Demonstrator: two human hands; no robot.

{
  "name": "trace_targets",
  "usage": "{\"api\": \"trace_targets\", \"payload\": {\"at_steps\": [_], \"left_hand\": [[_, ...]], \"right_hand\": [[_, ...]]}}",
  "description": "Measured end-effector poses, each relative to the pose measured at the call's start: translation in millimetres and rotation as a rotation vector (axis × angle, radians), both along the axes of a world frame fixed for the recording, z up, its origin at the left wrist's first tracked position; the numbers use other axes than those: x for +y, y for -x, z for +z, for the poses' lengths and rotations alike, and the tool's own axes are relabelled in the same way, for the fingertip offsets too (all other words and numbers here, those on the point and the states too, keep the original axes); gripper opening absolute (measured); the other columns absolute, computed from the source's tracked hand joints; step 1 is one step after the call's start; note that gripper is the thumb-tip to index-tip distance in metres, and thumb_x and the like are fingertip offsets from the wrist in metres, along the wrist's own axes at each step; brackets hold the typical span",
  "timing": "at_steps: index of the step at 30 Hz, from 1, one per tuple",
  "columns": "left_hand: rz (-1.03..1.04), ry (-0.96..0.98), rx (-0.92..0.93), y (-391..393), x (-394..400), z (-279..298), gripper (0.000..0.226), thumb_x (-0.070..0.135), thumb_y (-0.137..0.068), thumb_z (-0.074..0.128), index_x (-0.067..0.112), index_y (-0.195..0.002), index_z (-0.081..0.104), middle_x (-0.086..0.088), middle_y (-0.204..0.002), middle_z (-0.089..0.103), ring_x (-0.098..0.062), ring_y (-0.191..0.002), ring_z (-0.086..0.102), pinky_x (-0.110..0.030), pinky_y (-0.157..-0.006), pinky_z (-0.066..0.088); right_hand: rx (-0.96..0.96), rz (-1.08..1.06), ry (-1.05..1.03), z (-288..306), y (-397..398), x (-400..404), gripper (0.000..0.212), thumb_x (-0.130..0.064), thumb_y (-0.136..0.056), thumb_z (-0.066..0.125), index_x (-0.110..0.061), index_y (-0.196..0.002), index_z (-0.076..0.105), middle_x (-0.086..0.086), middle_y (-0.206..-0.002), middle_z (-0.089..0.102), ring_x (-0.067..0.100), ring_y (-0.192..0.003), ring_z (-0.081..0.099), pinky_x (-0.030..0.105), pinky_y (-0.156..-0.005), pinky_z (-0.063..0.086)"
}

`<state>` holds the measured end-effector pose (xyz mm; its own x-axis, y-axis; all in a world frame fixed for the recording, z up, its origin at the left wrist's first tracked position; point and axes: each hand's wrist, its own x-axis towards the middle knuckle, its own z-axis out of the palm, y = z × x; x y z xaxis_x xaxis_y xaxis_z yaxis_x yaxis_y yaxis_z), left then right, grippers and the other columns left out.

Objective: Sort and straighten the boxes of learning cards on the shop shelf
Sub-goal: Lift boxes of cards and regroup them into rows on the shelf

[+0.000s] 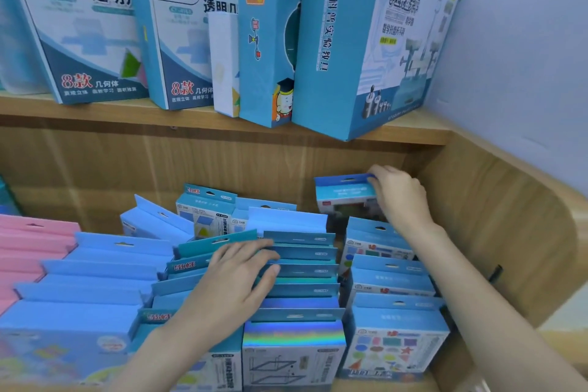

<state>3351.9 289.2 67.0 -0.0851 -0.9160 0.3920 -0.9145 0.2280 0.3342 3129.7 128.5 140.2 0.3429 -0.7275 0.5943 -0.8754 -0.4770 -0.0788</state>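
Blue box point(346, 192) under right fingertips point(375, 178)

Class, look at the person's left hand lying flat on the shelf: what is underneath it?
The left hand rests on the upper edges of a row of teal card boxes, beside boxes with red lettering. The box tops directly beneath the palm are covered.

The tall upright blue cardboard box point(269, 38) bears "CY-3391" on an orange label; a white-and-blue geometry box point(79, 38) reads "8款 几何体".
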Motion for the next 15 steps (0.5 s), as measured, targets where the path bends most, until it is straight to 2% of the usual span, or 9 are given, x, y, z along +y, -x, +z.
{"api": "trace_targets", "payload": {"at_steps": [3, 6, 8, 10, 12, 15], "left_hand": [[-0.012, -0.006, -0.008, 1, 0, 2, 0.096, 0.075, -0.071, -0.018, 0.033, -0.123, 0.051, 0.026, -0.128, 0.035, 0.002, -0.124, 0.03, -0.019, -0.103, 0.012], [-0.031, 0.0, -0.015, 2, 1, 4, 0.093, 0.074, -0.075, -0.012, 0.029, -0.123, 0.054, 0.018, -0.131, 0.042, -0.003, -0.124, 0.035, -0.022, -0.102, 0.016], [-0.029, 0.05, -0.036, 3, 2, 6, 0.077, 0.069, -0.084, 0.004, 0.025, -0.118, 0.058, 0.013, -0.128, 0.049, -0.008, -0.12, 0.042, -0.021, -0.099, 0.017], [-0.015, 0.155, -0.032, 2, 5, 11, 0.052, 0.05, -0.091, 0.024, 0.021, -0.11, 0.063, 0.006, -0.121, 0.057, -0.01, -0.111, 0.048, -0.021, -0.095, 0.019], [0.019, 0.253, 0.008, -6, 10, 16, 0.04, 0.038, -0.092, 0.032, 0.018, -0.104, 0.065, 0.004, -0.113, 0.061, -0.008, -0.102, 0.047, -0.024, -0.094, 0.023], [0.099, 0.364, 0.037, -34, 24, 25, 0.034, 0.031, -0.091, 0.035, 0.015, -0.098, 0.065, 0.004, -0.106, 0.063, -0.01, -0.096, 0.049, -0.028, -0.092, 0.029]], "right_hand": [[-0.062, 0.071, 0.16, 16, 13, 25, 0.02, -0.016, -0.088, 0.058, -0.006, -0.105, 0.06, 0.013, -0.098, 0.065, 0.029, -0.085, 0.065, 0.035, -0.064, 0.053], [-0.142, 0.138, 0.324, 25, 25, 51, 0.024, -0.019, -0.091, 0.05, -0.001, -0.101, 0.063, 0.015, -0.095, 0.067, 0.029, -0.081, 0.067, 0.031, -0.062, 0.053], [-0.18, 0.158, 0.421, 31, 31, 69, 0.029, -0.022, -0.094, 0.042, -0.003, -0.098, 0.064, 0.013, -0.093, 0.068, 0.026, -0.078, 0.065, 0.026, -0.059, 0.049], [-0.217, 0.181, 0.482, 41, 31, 85, 0.028, -0.02, -0.096, 0.042, -0.003, -0.098, 0.064, 0.012, -0.093, 0.068, 0.022, -0.077, 0.061, 0.026, -0.061, 0.043], [-0.228, 0.227, 0.498, 54, 23, 99, 0.027, -0.019, -0.096, 0.042, -0.002, -0.098, 0.063, 0.015, -0.093, 0.067, 0.02, -0.079, 0.057, 0.029, -0.063, 0.041], [-0.186, 0.279, 0.478, 71, -7, 117, 0.026, -0.02, -0.095, 0.043, -0.002, -0.099, 0.062, 0.017, -0.09, 0.067, 0.032, -0.075, 0.062, 0.036, -0.058, 0.05]]}}
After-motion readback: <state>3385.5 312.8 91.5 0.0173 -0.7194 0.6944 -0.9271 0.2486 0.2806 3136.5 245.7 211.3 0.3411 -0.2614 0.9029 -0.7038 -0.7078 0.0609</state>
